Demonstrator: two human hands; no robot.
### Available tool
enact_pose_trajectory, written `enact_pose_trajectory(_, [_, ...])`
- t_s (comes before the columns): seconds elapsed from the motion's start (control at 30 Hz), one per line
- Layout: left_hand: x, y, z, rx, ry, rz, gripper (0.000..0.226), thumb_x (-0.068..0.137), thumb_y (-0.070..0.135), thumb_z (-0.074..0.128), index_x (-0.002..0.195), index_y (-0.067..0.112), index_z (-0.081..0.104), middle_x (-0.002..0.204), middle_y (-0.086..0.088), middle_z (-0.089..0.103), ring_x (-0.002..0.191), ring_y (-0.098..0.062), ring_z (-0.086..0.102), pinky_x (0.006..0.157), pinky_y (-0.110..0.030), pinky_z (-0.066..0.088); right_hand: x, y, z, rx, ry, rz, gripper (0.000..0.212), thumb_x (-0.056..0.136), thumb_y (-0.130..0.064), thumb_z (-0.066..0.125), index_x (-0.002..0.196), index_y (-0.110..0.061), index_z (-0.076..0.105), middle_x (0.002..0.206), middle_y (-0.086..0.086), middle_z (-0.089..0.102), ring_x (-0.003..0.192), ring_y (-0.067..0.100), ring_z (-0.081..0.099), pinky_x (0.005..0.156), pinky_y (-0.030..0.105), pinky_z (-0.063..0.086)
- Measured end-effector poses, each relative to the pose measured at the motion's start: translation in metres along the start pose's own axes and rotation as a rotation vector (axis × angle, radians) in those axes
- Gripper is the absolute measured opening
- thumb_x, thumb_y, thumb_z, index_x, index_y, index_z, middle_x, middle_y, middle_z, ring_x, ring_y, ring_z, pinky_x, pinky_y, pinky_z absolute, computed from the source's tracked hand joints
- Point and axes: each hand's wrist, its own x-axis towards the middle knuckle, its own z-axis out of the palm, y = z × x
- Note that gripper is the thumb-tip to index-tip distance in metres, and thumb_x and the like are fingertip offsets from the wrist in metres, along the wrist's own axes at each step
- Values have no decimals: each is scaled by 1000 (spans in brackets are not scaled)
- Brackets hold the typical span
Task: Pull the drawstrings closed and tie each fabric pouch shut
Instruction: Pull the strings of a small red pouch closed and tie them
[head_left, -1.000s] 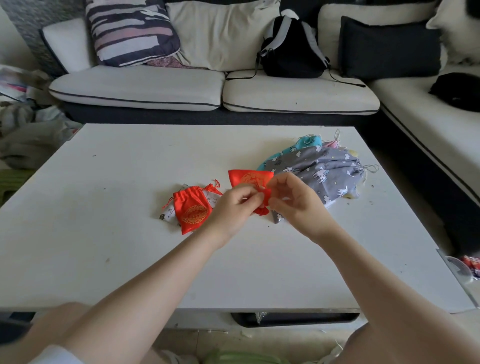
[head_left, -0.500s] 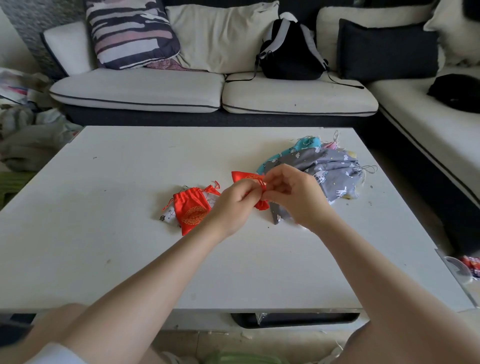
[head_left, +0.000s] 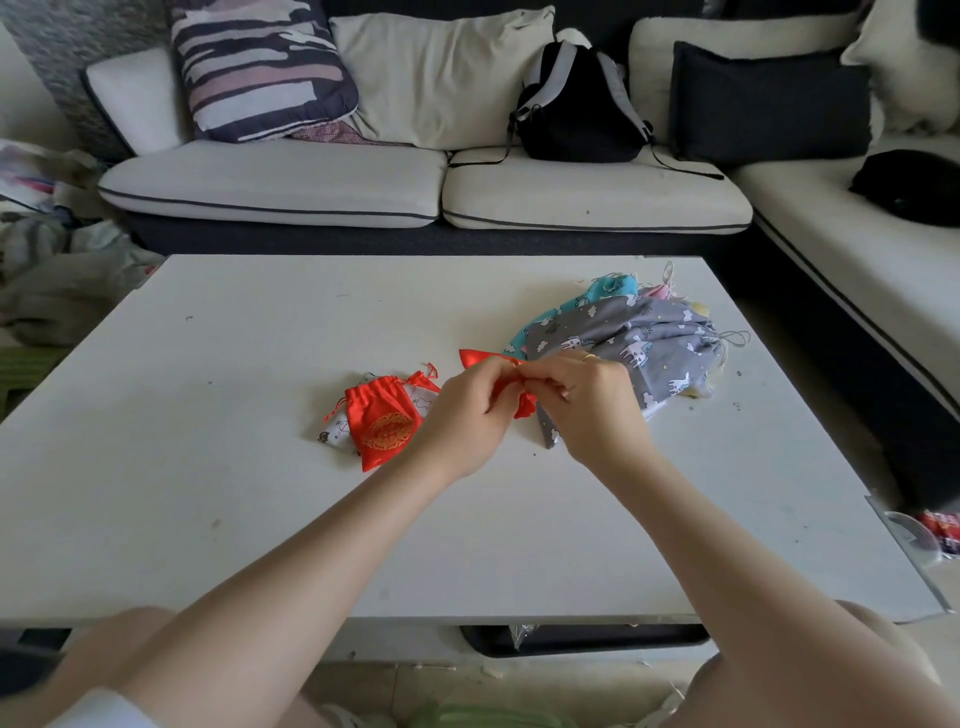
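Both hands, the left hand (head_left: 470, 410) and the right hand (head_left: 592, 402), met above the worktop (head_left: 208, 493), each pinching the red pouch (head_left: 522, 397) at its mouth. The pouch ran away from the person, its body hidden between the knuckles. Its cords could not be made out; both hands looked equally near.

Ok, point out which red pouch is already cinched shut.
The red pouch with the gold emblem, lying on the table left of both hands: its neck is gathered tight. The other red pouch is held in the hands.
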Motion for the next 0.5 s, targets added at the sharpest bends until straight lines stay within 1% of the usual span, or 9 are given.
enact_pose_trajectory(0.07, [-1, -2, 0, -1, 7, -5, 17, 95, 7, 42, 96, 10, 59, 78, 5, 63, 78, -13, 62, 73, -28, 48, -1, -6, -1, 80, -20, 82, 20, 75, 1, 62, 88, -7, 75, 71, 10, 70, 67, 24, 62, 62, 20, 46])
enact_pose_trajectory(0.1, [-1, -2, 0, -14, 7, -12, 19, 95, 7, 41, 98, 11, 60, 78, 6, 63, 77, -10, 62, 73, -29, 49, -1, -9, -1, 128, -49, 143, 20, 76, 2, 63, 90, -6, 74, 75, 10, 71, 70, 22, 62, 65, 14, 44])
enact_pose_trajectory(0.13, [-1, -3, -1, -29, 6, -18, 20, 95, 7, 41, 99, 13, 60, 79, 7, 63, 74, -4, 61, 72, -28, 49, -2, -10, -1, 174, -84, 205, 20, 77, 3, 64, 92, -6, 74, 78, 10, 72, 73, 22, 64, 68, 13, 44])
enact_pose_trajectory(0.2, [-2, -2, -1, -33, 0, -15, 22, 96, 7, 40, 99, 16, 59, 79, 5, 63, 69, 4, 59, 69, -20, 48, -2, -11, 0, 252, -109, 293, 19, 78, 3, 63, 93, -5, 72, 79, 10, 73, 74, 21, 67, 73, 19, 48])
enact_pose_trajectory(0.23, [-2, 0, -1, -27, 0, -5, 22, 96, 6, 40, 99, 16, 59, 80, 4, 63, 69, 5, 58, 68, -16, 47, -2, -11, 0, 270, -98, 323, 19, 79, 3, 62, 92, -6, 72, 78, 9, 73, 73, 19, 67, 73, 20, 48])
enact_pose_trajectory(0.3, [-2, 2, -2, -10, 9, 20, 21, 95, 6, 41, 102, 13, 59, 81, 1, 64, 70, 5, 59, 68, -11, 45, -2, -10, 0, 243, -71, 346, 18, 81, 1, 61, 93, -7, 72, 77, 5, 72, 72, 9, 65, 70, 13, 46])
enact_pose_trajectory(0.37, [-1, 4, -1, 33, 20, 48, 19, 94, 6, 44, 106, 7, 58, 87, -2, 67, 76, -1, 62, 70, -15, 48, -2, -9, 1, 185, -57, 321, 19, 82, 2, 58, 92, -7, 71, 76, 3, 69, 67, -4, 60, 64, 4, 41])
enact_pose_trajectory(0.43, [0, 3, -1, 102, 38, 78, 17, 92, 7, 47, 105, 6, 57, 94, -6, 69, 83, -15, 65, 73, -27, 50, -2, -8, 2, 112, -41, 278, 19, 83, 2, 56, 92, -6, 70, 82, 5, 69, 71, 2, 56, 64, 6, 38])
enact_pose_trajectory(0.5, [0, 2, 0, 118, 83, 84, 9, 90, 7, 50, 97, 7, 55, 89, -8, 70, 77, -18, 65, 68, -31, 50, -4, -8, 3, 45, -20, 244, 18, 84, 1, 54, 92, -6, 69, 88, 8, 68, 80, 18, 57, 67, 16, 39])
